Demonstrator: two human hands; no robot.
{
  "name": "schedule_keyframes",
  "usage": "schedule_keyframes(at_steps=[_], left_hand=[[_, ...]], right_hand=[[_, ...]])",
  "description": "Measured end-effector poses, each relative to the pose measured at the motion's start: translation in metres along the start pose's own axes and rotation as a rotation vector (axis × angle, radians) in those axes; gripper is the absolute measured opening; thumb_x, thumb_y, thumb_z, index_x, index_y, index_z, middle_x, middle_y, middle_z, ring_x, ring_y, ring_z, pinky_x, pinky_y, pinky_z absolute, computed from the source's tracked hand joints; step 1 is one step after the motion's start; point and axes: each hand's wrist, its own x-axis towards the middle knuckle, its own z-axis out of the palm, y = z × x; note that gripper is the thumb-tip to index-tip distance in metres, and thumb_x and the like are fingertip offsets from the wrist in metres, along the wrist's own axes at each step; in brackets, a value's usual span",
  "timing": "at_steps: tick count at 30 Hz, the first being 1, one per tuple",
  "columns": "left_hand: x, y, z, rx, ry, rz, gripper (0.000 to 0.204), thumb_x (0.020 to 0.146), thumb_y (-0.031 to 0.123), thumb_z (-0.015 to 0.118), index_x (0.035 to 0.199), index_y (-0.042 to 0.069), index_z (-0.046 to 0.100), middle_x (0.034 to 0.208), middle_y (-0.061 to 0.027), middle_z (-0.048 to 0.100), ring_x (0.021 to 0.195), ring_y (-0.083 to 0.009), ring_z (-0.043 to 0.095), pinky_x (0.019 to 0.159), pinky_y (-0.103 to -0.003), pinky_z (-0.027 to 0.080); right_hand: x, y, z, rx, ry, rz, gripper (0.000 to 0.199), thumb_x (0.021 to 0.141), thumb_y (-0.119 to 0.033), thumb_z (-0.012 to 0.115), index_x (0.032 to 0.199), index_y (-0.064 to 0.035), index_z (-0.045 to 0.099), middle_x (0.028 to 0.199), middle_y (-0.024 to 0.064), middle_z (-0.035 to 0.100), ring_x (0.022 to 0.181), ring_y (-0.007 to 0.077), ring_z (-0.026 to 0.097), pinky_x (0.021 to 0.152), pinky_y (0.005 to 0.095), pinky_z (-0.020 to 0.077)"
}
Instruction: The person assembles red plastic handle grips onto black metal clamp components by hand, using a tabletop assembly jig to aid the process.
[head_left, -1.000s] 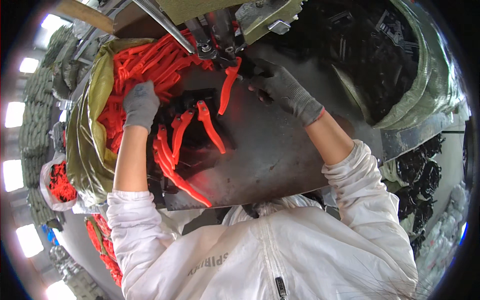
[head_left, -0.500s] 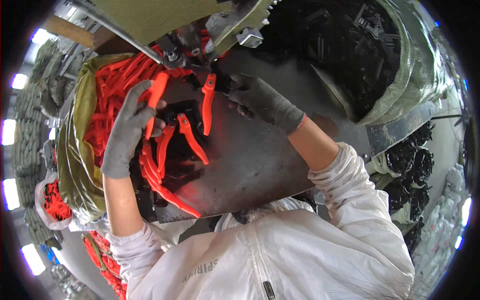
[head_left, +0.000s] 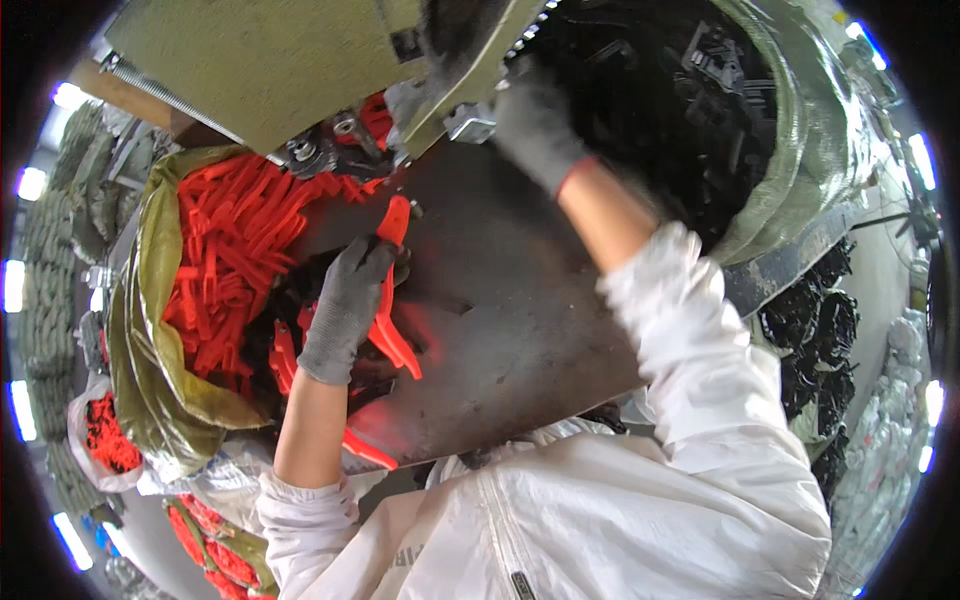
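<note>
My left hand, in a grey glove, is closed around a curved red handle, which stands tilted above the metal table. Just below its fingers another red handle points toward the table's near edge. More red handles lie beside the wrist, partly hidden by the glove. My right hand, also gloved, reaches far forward beside the machine's toothed arm, at the edge of the dark parts. Motion blurs its fingers, so whether it holds anything cannot be made out.
A machine with a khaki plate and a toothed curved arm overhangs the far side. On the left, an olive sack holds many red handles. A pale green woven sack with black parts stands right of the metal table.
My left hand has moved right and nearer with a red handle. My right hand has gone from beside a hanging red handle to the black parts. The toothed arm has shifted slightly.
</note>
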Motion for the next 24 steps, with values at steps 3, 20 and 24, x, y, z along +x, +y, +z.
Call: schedule_keyframes(at_steps=[3,20,24], left_hand=[[0.002,0.026,0.023,-0.098,0.047,-0.03,0.034,0.106,0.023,0.056,0.126,-0.004,0.059,0.111,-0.0121,0.068,0.102,-0.0188,0.069,0.092,-0.034,0.058],[0.015,0.055,0.009,-0.03,-0.004,-0.072,0.031,0.103,0.027,0.062,0.116,-0.002,0.066,0.096,-0.0096,0.072,0.079,-0.0183,0.071,0.072,-0.032,0.061],[0.015,0.055,0.006,0.043,-0.028,-0.025,0.032,0.102,0.026,0.064,0.115,-0.003,0.068,0.091,-0.0096,0.072,0.079,-0.0182,0.072,0.07,-0.032,0.06]], right_hand=[[0.025,0.089,0.02,-0.104,-0.072,0.07,0.038,0.102,-0.021,0.047,0.136,-0.0124,0.06,0.142,0.0286,0.055,0.128,0.0456,0.056,0.099,0.0533,0.0498],[-0.092,-0.08,-0.067,1.178,-0.553,0.408,0.05,0.097,-0.014,0.065,0.144,-0.0015,0.055,0.094,0.0072,0.071,0.068,0.0101,0.06,0.064,0.0262,0.0517],[-0.086,-0.092,-0.072,1.23,-0.629,0.405,0.056,0.097,-0.015,0.059,0.152,-0.0078,0.049,0.09,0.0015,0.066,0.065,0.0058,0.052,0.059,0.0223,0.046]])
